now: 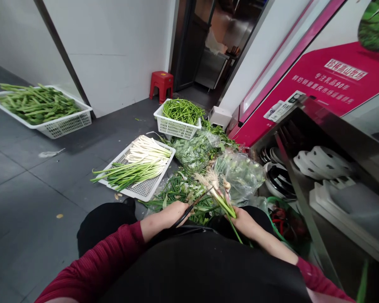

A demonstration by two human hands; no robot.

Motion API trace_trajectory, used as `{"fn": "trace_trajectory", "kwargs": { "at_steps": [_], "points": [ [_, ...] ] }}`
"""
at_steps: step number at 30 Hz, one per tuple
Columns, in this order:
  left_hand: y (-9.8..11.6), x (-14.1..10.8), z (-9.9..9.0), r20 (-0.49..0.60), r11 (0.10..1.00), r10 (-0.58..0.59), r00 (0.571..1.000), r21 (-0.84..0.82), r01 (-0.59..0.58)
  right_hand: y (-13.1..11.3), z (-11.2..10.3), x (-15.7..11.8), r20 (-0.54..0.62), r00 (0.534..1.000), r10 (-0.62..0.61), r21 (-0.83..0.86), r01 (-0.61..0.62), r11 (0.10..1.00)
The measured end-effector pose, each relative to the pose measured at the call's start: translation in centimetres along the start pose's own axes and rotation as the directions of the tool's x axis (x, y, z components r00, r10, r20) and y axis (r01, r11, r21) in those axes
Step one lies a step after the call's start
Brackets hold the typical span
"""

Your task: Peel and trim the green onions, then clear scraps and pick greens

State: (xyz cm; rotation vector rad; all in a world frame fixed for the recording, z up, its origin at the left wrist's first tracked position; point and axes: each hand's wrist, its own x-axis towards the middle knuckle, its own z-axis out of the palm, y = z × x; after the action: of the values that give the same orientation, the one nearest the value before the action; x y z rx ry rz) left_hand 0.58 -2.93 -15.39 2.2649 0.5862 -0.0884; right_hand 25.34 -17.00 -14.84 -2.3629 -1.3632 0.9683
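My left hand (pixel 176 213) is closed around the dark handles of a pair of scissors (pixel 194 204). Their blades point up and right, reaching the pale stems near the roots of a small bunch of green garlic (pixel 221 197). That bunch is gripped by its green stalks in my right hand (pixel 244 222), with stringy roots and whitish bulbs uppermost. Under both hands lies a heap of loose green leaves and trimmings (pixel 180 189). Just beyond, to the left, trimmed white-and-green stalks (pixel 145 153) rest in a shallow white tray (pixel 149 190).
A white basket of thin green stems (pixel 183 111) stands behind the heap beside plastic bags of greens (pixel 197 149). Far left is a basket of thick green stalks (pixel 39 105). A red stool (pixel 161 84) stands by the doorway. On the right, a metal shelf (pixel 298 202) holds dishes.
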Motion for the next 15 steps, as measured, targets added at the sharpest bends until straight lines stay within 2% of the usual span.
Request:
{"fn": "trace_trajectory", "kwargs": {
  "at_steps": [3,6,9,12,15],
  "points": [
    [0.1,-0.1,0.0,0.058,0.988,-0.062,0.996,-0.136,0.070,1.1,-0.2,0.2,-0.039,0.999,0.019,-0.040,-0.021,0.999],
    [-0.2,0.0,0.3,0.067,0.968,-0.158,0.985,-0.189,0.168,1.8,-0.3,0.0,-0.137,0.990,0.041,-0.105,-0.056,0.993],
    [-0.7,0.2,0.3,0.081,0.984,-0.068,0.994,-0.160,0.080,1.3,-0.4,-0.6,-0.200,0.976,0.084,-0.243,-0.133,0.961],
    [-0.8,0.3,-0.1,0.051,0.996,0.058,0.997,-0.072,-0.054,0.0,-0.4,-1.3,-0.180,0.980,0.085,-0.422,-0.155,0.893],
    [-0.7,0.3,-0.5,0.053,0.998,0.016,0.998,-0.061,-0.012,-1.3,-0.2,-1.7,-0.177,0.982,0.065,-0.572,-0.157,0.805]
  ]
}}
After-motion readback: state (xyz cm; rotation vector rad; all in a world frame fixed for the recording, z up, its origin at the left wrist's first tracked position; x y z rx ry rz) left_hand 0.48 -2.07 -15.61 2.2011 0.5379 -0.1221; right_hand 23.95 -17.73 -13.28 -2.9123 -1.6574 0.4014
